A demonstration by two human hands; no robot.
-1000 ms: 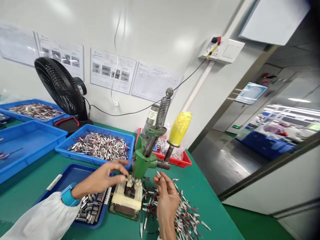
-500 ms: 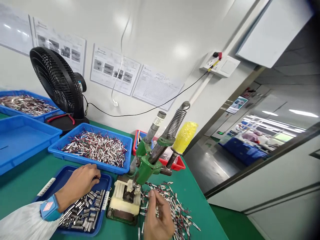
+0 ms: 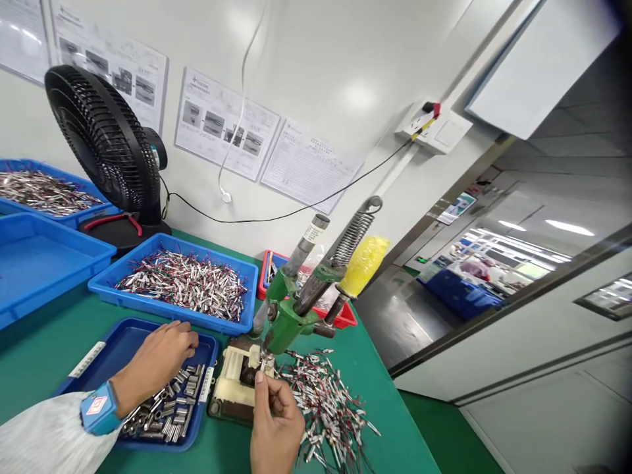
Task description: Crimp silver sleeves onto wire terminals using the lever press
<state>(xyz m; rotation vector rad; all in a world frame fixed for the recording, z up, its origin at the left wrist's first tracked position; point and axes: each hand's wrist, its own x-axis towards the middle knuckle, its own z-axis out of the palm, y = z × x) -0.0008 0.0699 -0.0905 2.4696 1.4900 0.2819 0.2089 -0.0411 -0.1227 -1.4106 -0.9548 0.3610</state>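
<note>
My right hand pinches a small silvery metal piece between thumb and fingers, under the head of a green hand press. The piece is too small to tell exactly. Below the press head is a cream-coloured fixture on the press base. Over a dark blue tray holding short metal tubes rests my left hand. Its fingers are curled together at the tray's far side, and what they hold, if anything, is hidden.
Right of the press lies a heap of wired metal parts. Behind stand a blue bin of similar parts, a red bin and a black fan. The press lever has a yellow-wrapped handle.
My right hand has moved left and slightly up, from beside the heap to the fixture under the press head. My left hand has stayed nearly still over the tray.
</note>
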